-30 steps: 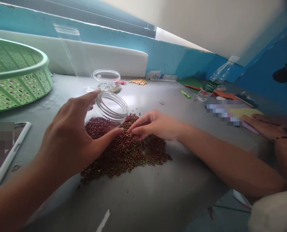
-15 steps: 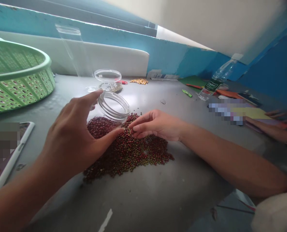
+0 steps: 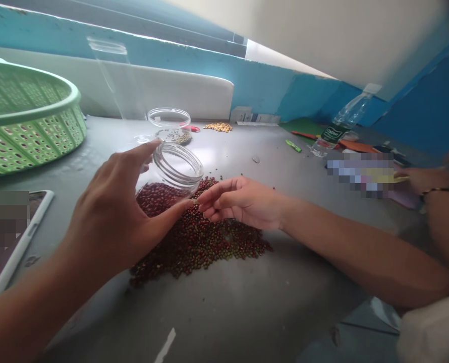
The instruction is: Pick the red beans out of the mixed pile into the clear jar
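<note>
Pretty sure this is a classroom or craft room: bright blue walls [image 3: 262,85], a shared grey table [image 3: 247,302] with coloured paper sheets [image 3: 355,146], a marker [image 3: 292,146], a plastic basket [image 3: 27,126] and a pile of beans [image 3: 202,244].

There were two clear jars, the near jar [image 3: 173,174] and the far jar [image 3: 169,122]. There was also one big heap of beans [image 3: 209,244], one small yellow heap [image 3: 217,127], one green basket [image 3: 31,126], one water bottle [image 3: 340,126], one tablet [image 3: 22,229] and one green marker [image 3: 293,146].
</note>
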The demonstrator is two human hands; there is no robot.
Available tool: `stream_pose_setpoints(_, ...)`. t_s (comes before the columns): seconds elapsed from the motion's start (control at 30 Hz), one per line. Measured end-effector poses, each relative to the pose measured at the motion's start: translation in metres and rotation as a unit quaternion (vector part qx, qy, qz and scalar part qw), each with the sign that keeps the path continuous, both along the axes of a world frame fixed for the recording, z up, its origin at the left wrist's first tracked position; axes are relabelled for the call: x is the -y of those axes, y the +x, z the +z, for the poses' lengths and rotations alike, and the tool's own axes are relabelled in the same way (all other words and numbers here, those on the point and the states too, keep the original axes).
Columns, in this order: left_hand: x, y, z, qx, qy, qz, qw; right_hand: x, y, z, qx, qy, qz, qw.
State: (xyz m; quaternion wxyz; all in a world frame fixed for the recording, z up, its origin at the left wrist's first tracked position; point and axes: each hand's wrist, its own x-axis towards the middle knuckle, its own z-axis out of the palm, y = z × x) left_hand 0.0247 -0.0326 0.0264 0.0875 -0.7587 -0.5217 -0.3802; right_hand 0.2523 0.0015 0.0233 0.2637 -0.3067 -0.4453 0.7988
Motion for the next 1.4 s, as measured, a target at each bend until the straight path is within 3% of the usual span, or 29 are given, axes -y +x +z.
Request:
stream_pose_setpoints(0.17,-0.0011,-0.0005,-0.0002,0.001,0.000,0.008,1.000,-0.0014,-0.0003,-0.0030,-0.018,-0.009,-0.021,1.000)
stream_pose_setpoints(0.73,-0.0006,0.0003,-0.0005,-0.003,-0.006,0.015,1.000,-0.0038,0.0007,-0.0089,-0.020,0.015,0.009,1.000)
stream_pose_setpoints(1.03,0.0014,0.0021,0.0030,0.010,-0.008,0.011,1.000,-0.0005,0.0026,0.0010,-0.019,0.019,0.016,0.999)
stream_pose_setpoints(1.4,0.0020,0.0013,0.0024,0.008,-0.007,0.015,1.000,0.0010,0.0014,-0.0034,-0.006,0.041,0.017,0.999)
